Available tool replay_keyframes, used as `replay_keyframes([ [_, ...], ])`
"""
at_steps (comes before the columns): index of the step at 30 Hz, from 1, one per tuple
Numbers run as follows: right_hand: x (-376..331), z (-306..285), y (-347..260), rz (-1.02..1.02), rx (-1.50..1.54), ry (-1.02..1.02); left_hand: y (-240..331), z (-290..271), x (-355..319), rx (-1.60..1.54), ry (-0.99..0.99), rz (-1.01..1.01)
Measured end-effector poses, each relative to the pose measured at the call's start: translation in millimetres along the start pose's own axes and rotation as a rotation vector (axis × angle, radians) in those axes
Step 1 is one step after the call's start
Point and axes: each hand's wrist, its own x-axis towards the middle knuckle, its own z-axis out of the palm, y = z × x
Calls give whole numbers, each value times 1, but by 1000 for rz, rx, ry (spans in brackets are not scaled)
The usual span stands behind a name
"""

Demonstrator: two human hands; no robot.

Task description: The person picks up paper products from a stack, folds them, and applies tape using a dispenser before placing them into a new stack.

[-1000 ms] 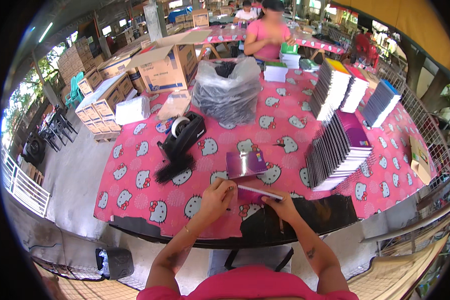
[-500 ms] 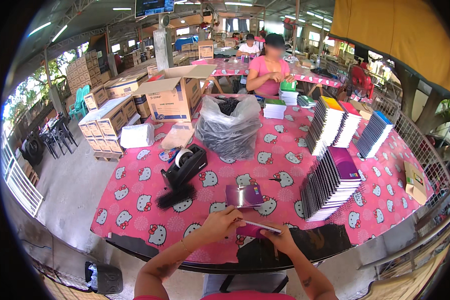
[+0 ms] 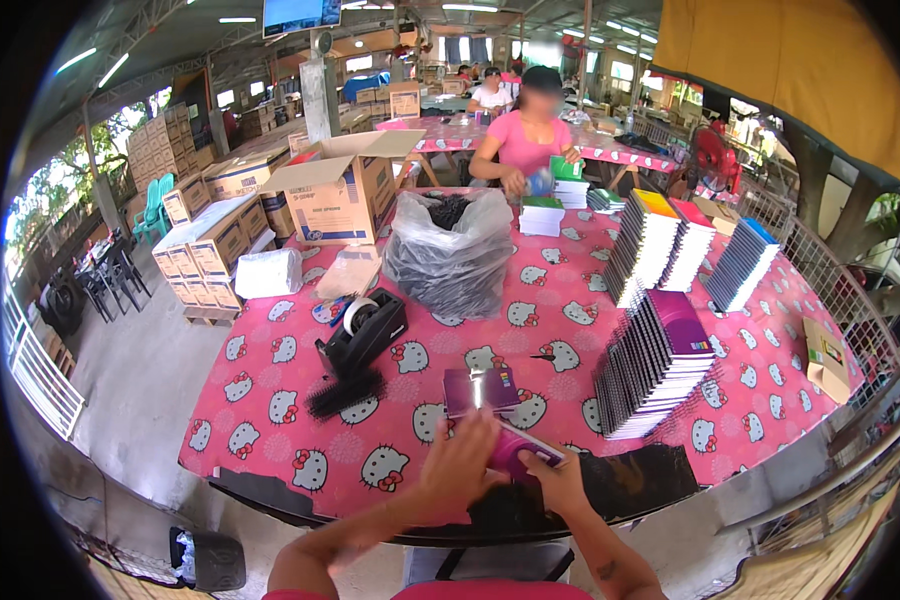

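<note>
A purple notebook is tilted at the near edge of the table, its cover facing up. My right hand grips its right end, thumb pressed on the cover. At the notebook's left side, my left hand is blurred by motion, its fingers stretched out and apart from a firm grip. Just beyond the fingers lies another purple booklet, flat and shiny with glare. To the right stands a tall stack of purple spiral-bound notebooks. Loose black spiral coils lie to the left.
A black tape dispenser sits left of a clear plastic bag of black coils. Behind is an open carton. Yellow, red and blue notebook stacks stand at right. Across the table, a co-worker handles green-covered notebooks.
My left hand has let go of the notebook's left end and opened. The notebook has turned so its cover shows more. The co-worker's hand has moved down and left.
</note>
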Motion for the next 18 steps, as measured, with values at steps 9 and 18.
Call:
replay_keyframes([
  [9, -10, 2, -13, -31, 6, -34, 11, -24, 5, 106, -80, 73],
  [18, -2, 1, -28, -30, -79, -67, 27, 13, -25, -45, 80, 150],
])
